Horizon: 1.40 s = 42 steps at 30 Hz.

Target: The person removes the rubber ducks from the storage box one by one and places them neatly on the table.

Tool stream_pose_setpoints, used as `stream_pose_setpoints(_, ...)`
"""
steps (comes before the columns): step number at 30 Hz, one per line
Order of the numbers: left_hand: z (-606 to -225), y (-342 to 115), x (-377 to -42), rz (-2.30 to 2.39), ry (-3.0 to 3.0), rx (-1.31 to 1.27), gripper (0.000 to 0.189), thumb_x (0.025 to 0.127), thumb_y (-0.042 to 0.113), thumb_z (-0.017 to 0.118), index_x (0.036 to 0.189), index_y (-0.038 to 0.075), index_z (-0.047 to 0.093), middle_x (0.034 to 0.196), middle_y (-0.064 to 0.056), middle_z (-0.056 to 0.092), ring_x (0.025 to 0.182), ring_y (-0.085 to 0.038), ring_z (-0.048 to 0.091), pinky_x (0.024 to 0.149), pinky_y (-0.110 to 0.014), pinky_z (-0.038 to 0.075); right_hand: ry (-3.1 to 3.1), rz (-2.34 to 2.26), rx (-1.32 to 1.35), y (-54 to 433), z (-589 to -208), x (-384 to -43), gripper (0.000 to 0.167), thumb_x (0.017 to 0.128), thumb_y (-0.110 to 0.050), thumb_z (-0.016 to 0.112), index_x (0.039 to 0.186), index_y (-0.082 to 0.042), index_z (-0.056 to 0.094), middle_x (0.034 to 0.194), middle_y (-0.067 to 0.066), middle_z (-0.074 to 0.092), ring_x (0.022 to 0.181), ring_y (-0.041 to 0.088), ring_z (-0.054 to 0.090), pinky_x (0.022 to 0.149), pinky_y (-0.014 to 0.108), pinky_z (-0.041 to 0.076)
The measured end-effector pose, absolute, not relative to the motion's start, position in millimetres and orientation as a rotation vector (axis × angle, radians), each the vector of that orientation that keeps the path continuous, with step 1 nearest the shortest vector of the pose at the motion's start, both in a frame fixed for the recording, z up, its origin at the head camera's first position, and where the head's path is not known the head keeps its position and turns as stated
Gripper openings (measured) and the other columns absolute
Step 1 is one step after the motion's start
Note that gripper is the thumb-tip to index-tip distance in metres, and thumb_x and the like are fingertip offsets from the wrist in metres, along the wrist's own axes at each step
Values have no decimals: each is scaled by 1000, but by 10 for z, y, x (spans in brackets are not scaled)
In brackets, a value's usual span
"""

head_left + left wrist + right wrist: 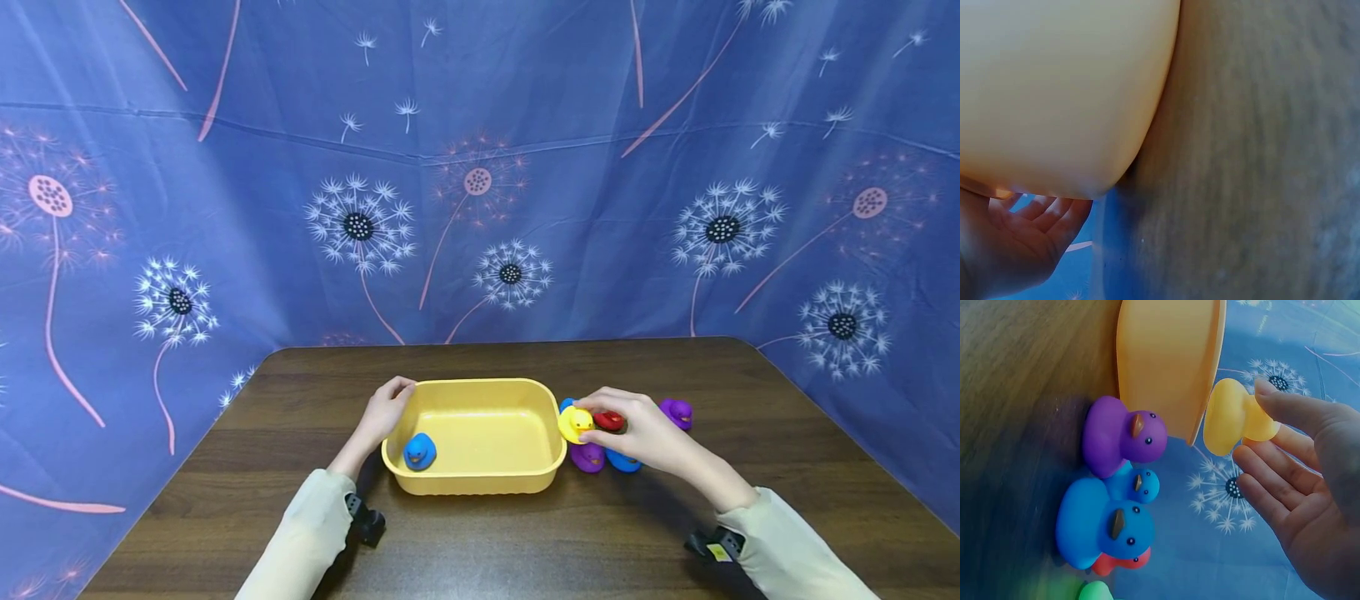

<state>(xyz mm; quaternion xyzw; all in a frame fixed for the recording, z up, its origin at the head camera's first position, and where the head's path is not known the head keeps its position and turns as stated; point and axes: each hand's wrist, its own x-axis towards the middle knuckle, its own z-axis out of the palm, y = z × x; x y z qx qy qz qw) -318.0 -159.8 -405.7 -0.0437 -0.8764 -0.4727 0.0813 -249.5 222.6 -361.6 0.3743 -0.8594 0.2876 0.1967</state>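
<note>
My left hand [385, 410] holds the left rim of a yellow plastic basin [480, 483], its fingers along the outer wall in the left wrist view. A blue rubber duck [419, 452] sits inside, at the basin's near left corner. Just beyond the right rim, my right hand [637, 425] pinches a yellow rubber duck [575, 423] between thumb and fingers, raised off the table. Below and around that hand are a purple duck [587, 457], a blue duck [623, 461], a red duck [609, 421] and another blue duck [567, 404], partly hidden.
Farther right on the brown wooden table [465, 550] lies another purple duck [677, 413]. Part of a green object [1095, 591] shows at the bottom of the right wrist view. A blue dandelion-patterned cloth [480, 100] hangs behind the table.
</note>
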Motion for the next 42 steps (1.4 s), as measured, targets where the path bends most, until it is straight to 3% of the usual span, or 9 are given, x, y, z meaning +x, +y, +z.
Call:
stream_pose_setpoints(20,-4050,-1610,-3175,-1441,-2633,-128,29,99,24,45,114,4,60,115,-15,62,107,-28,56,90,-44,44,-2440,761,972,2449,-3641,-2457,35,76,-17,78,108,-11,67,98,-7,66,85,4,61,72,23,52)
stream_pose_setpoints(37,-4048,-1603,-3188,-1409,-2626,-140,28,99,22,45,113,4,61,113,-15,63,104,-28,57,88,-43,44,-2397,659,896,2707,-3687,-2426,40,69,-10,82,107,-11,68,98,-7,66,83,5,61,75,8,44)
stream_pose_setpoints(42,-4055,-1615,-3188,-1414,-2627,-146,28,99,22,45,113,4,61,112,-14,63,103,-28,57,87,-43,45,-2390,621,866,2774,-3699,-2407,40,69,-9,81,107,-11,68,98,-8,67,84,4,60,75,15,47)
